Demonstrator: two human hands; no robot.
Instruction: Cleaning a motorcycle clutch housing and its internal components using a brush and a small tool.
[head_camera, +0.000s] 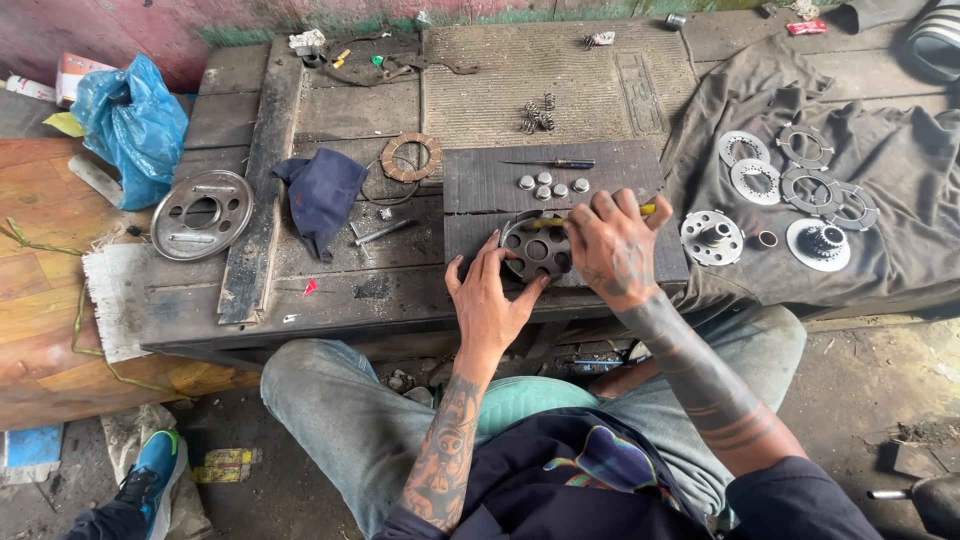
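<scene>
The left hand (487, 300) rests on the near edge of a round metal hub with holes (535, 250), its fingers spread and pressing the rim rather than wrapped around it. The hub lies flat on a dark board (480, 180) set on the wooden worktop (330, 290), directly in front of the seated person. The right hand (612, 245) covers the hub's right side, fingers curled closed on a yellow-handled tool (648, 209); the tool's working end is hidden under the hand, so its type appears to be a screwdriver but cannot be confirmed.

Just beyond the hub, on the same board, sit several small round metal caps (548, 185) in a cluster, and a slim dark-handled screwdriver (550, 163) lies behind them. Left of the board lie a brown friction ring (411, 157), a dark blue rag (322, 192) and a large grey perforated disc (201, 213). To the right, a grey cloth (900, 150) carries several toothed plates (806, 146) and a flanged boss (712, 237), all well apart from both hands. A cluster of small springs (537, 115) rests on the ribbed mat (600, 80) farther back.
</scene>
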